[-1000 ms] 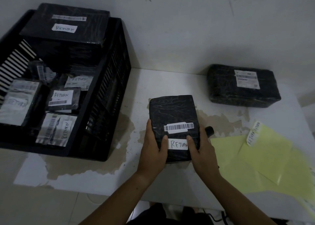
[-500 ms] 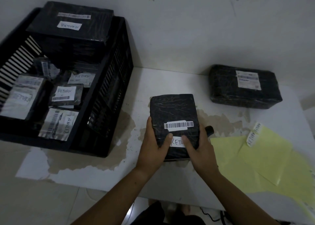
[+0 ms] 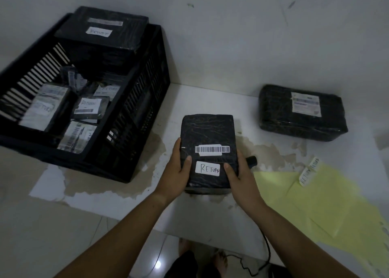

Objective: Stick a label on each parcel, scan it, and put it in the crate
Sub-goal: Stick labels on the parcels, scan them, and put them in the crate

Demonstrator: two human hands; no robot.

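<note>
I have the black film-wrapped rectangular parcel [image 3: 207, 134] at the centre of the frame, its far end resting on the stained white tabletop [image 3: 206, 101]. My left hand [image 3: 175, 172] grasps its left edge and my right hand [image 3: 240, 176] its right edge. Both thumbs lie on top, either side of the white handwritten RETURN label [image 3: 208, 168], which sits just below a white barcode strip [image 3: 212, 149].

The parcel looks boxy and stiff under the wrap, and I judge it moderately heavy. The glossy film is probably slick, so I would grip the long side edges with fingers underneath and keep off both stickers.

A small black corded device [image 3: 251, 162], likely the scanner, peeks out just beyond my right hand. The black slatted plastic crate [image 3: 130, 117], at the left of the frame, already holds labelled parcels. A second black wrapped parcel [image 3: 277, 113] waits at the right.
</note>
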